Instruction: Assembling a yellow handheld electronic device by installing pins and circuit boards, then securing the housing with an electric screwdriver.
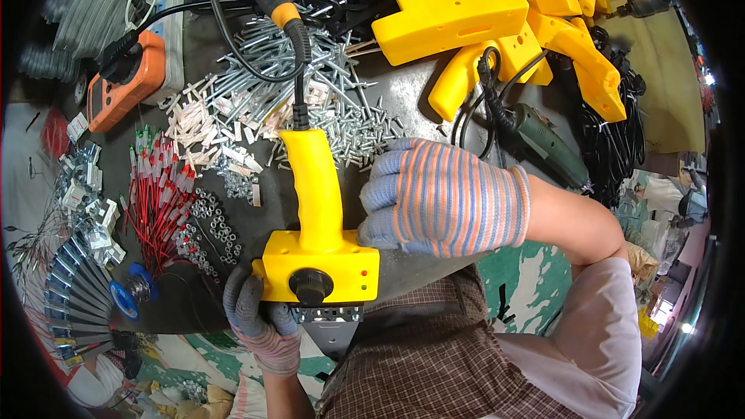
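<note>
Left hand point(264, 318) gripped yellow tool point(320, 239) at table point(415, 278) edge; right hand point(450, 198) curled beside it, contents hidden from me. Assembly seemed in hand; next move likely required steady support.

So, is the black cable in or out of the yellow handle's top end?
In: the black cable runs through a ribbed sleeve into the yellow handle, with no gap showing. How deep it goes is hidden.

The yellow tool point(320, 242) was at the near edge of the bench point(407, 273), its handle point(317, 182) directed to the far edge and joined to a black cord point(300, 105). Its box-like head point(278, 252) carried a black knob point(312, 286) and a metal bracket point(334, 332).
</note>
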`<state>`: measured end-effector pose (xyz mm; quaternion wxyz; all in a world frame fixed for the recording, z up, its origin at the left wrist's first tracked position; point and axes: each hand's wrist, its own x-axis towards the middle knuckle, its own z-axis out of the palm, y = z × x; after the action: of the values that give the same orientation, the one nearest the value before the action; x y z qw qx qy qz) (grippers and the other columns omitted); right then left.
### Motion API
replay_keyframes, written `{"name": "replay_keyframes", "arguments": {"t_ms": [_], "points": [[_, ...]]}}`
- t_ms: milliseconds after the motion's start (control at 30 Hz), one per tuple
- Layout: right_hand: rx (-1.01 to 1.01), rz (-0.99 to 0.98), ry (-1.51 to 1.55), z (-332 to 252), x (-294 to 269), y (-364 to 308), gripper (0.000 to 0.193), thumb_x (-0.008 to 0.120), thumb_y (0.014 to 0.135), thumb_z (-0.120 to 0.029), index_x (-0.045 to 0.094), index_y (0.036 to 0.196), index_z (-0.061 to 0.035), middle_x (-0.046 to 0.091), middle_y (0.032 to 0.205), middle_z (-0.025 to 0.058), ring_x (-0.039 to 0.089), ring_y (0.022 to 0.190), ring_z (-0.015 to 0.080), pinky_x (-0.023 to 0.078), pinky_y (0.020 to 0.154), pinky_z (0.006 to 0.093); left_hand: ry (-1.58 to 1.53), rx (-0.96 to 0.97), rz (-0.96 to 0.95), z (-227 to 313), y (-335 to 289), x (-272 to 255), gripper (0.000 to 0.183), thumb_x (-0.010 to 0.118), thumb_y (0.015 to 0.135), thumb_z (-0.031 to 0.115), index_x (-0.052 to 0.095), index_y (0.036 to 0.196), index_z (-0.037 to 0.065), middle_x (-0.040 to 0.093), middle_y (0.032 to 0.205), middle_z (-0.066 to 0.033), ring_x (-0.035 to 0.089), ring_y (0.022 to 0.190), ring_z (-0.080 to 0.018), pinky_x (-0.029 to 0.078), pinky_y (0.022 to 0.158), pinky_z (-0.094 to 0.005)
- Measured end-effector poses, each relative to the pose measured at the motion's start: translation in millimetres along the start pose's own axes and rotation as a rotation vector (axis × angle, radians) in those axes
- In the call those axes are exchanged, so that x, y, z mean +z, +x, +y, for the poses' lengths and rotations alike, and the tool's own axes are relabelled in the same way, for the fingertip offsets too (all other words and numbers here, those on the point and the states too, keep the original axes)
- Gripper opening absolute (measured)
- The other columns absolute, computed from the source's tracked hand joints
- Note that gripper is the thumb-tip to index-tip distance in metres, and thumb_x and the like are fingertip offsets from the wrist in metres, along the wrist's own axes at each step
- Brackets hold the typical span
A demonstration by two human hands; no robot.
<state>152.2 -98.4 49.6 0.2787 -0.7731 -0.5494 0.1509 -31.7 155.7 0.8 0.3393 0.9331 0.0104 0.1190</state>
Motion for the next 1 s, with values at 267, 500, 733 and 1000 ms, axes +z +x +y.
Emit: {"name": "replay_keyframes", "arguments": {"t_ms": [267, 500, 733, 1000], "points": [[0.056, -0.145, 0.386, -34.4, -26.3, -8.7, 0.048, 0.067, 0.073, -0.023, 0.063, 0.118, -0.0079, 0.065, 0.093, 0.0151, 0.063, 0.085, 0.0354, 0.052, 0.072, 0.045, -0.025, -0.024, 0.003, 4.0, 1.4, -6.2, 0.03, 0.056, 0.094, 0.015, 0.052, 0.123, 0.006, 0.053, 0.126, -0.0212, 0.054, 0.115, -0.0368, 0.044, 0.099, -0.0439], [-0.102, 0.39, -0.369, -54.8, -53.2, 116.2, 0.016, 0.063, 0.076, -0.016, 0.062, 0.09, -0.009, 0.059, 0.092, 0.0108, 0.06, 0.095, 0.0285, 0.047, 0.082, 0.0395, -0.08, 0.075, 0.068, -5.0, 4.3, 3.4, 0.034, 0.067, 0.084, 0.016, 0.06, 0.117, 0.009, 0.058, 0.119, -0.0157, 0.057, 0.105, -0.0353, 0.046, 0.093, -0.045], [0.49, 0.111, -0.624, 1.6, -76.5, 248.9, 0.026, 0.063, 0.082, -0.022, 0.071, 0.104, -0.0114, 0.07, 0.104, 0.0132, 0.067, 0.102, 0.0293, 0.048, 0.086, 0.0445, -0.067, 0.132, 0.161, 1.0, 16.0, 7.0, 0.032, 0.068, 0.082, 0.019, 0.064, 0.113, 0.01, 0.06, 0.115, -0.0143, 0.06, 0.101, -0.0337, 0.049, 0.089, -0.0426], [0.101, 0.657, -0.257, -56.6, -82.3, 230.3, 0.022, 0.065, 0.08, -0.011, 0.056, 0.1, -0.0071, 0.065, 0.093, 0.0193, 0.061, 0.091, 0.0438, 0.05, 0.074, 0.0488, -0.112, 0.008, 0.061, 4.9, -2.9, -20.8, 0.039, 0.064, 0.086, 0.019, 0.058, 0.122, 0.005, 0.058, 0.124, -0.0187, 0.057, 0.112, -0.0363, 0.048, 0.096, -0.0424]]}}
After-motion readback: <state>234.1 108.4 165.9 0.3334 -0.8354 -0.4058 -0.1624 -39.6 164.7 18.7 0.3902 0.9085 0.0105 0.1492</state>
